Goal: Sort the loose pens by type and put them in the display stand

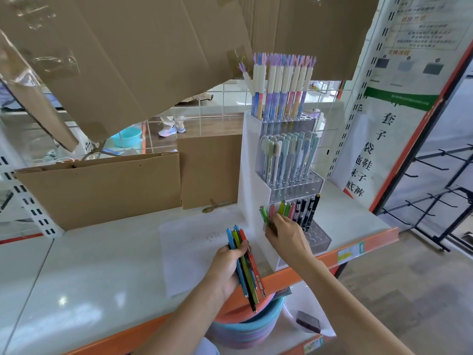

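A white stepped display stand (249,175) stands on the shelf. Its top tier holds pastel capped pens (281,88), the middle tier pale blue-green pens (289,157), and the bottom tier some green, pink and black pens (299,208). My left hand (227,267) grips a bundle of several slim pens (245,265) in blue, yellow-green, black and red, tips pointing down. My right hand (286,237) reaches to the bottom tier and pinches a green pen (264,216) at its left end.
Flat cardboard sheets (102,185) lean against the back of the white shelf (89,265). A sheet of paper (186,247) lies under my hands. Stacked coloured basins (245,326) sit below the orange shelf edge. A black wire rack (432,198) stands at right.
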{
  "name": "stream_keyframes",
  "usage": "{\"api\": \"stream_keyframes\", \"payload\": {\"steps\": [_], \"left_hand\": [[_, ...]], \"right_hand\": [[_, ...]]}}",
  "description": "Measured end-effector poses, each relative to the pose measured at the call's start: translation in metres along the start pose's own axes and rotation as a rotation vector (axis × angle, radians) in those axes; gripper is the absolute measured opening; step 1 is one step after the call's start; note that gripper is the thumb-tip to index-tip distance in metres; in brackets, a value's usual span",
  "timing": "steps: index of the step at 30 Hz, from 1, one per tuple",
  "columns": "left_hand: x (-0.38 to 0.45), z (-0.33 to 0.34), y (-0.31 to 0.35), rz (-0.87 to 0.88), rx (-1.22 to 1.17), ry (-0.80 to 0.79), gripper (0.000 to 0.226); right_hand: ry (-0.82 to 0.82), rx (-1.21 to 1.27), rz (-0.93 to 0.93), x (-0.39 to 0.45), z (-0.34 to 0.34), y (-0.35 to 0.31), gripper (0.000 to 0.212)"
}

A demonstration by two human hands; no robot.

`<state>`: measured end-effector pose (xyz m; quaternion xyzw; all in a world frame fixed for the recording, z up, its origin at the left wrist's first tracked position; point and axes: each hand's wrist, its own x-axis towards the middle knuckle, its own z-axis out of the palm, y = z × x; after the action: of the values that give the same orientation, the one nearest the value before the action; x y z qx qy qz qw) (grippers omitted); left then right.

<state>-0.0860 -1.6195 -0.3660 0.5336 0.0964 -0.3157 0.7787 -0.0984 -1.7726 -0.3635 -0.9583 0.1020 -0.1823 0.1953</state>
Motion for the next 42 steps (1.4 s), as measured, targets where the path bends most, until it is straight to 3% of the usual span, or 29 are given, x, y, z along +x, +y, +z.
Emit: {"api": "stream_keyframes", "payload": {"steps": [3,8,18,23,31,36,38,41,42], "left_hand": [[-0.001,0.004,-0.001,-0.017,-0.005,-0.017,0.011],[0.000,0.001,-0.003,-0.023,-0.012,-0.026,0.010],[-0.005,-0.002,-0.004,-0.014,-0.027,-0.004,0.009],[-0.005,-0.003,-0.003,-0.012,-0.022,0.000,0.009],[-0.008,0.002,-0.001,-0.009,-0.027,-0.018,0.007],[-0.008,0.005,0.004,0.001,-0.036,-0.034,0.008],[-0.009,0.008,0.005,0.012,-0.018,-0.042,0.008],[-0.009,0.015,0.001,0.028,0.003,-0.068,0.009],[-0.009,0.017,-0.001,0.031,0.001,-0.080,0.010]], "right_hand": [[0.010,0.109,0.090,0.004,-0.007,0.004,0.015],[-0.136,0.174,0.261,0.000,-0.008,0.018,0.028],[0.012,0.135,0.177,-0.010,0.005,0.013,0.021],[-0.009,0.104,0.129,-0.017,0.006,0.008,0.015],[-0.079,0.076,0.237,-0.011,0.000,0.007,0.018],[0.000,0.299,0.377,-0.027,-0.011,0.002,0.018],[-0.085,0.387,0.375,-0.039,-0.021,-0.006,0.018],[-0.410,0.445,0.302,-0.058,-0.029,-0.020,0.024],[-0.451,0.403,0.256,-0.061,-0.028,-0.021,0.024]]}}
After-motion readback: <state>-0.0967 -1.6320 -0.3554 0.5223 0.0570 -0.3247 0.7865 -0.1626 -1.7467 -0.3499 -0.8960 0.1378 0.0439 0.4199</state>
